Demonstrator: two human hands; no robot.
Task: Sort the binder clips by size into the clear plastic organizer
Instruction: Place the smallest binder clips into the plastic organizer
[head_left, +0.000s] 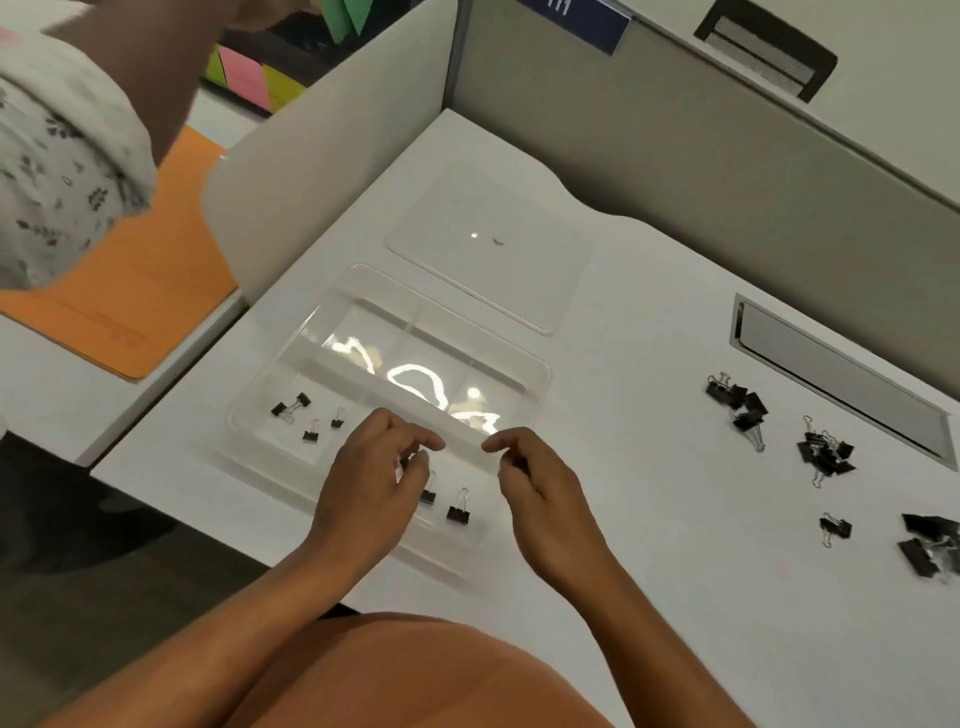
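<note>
We see a white desk (649, 322) enclosed by grey partitions (675, 156). A metal cable hatch (841, 374) sits by its right edge. On the neighbouring desk lies an orange folder (150, 270), with coloured papers (249, 78) behind. Overhead light glares.
</note>
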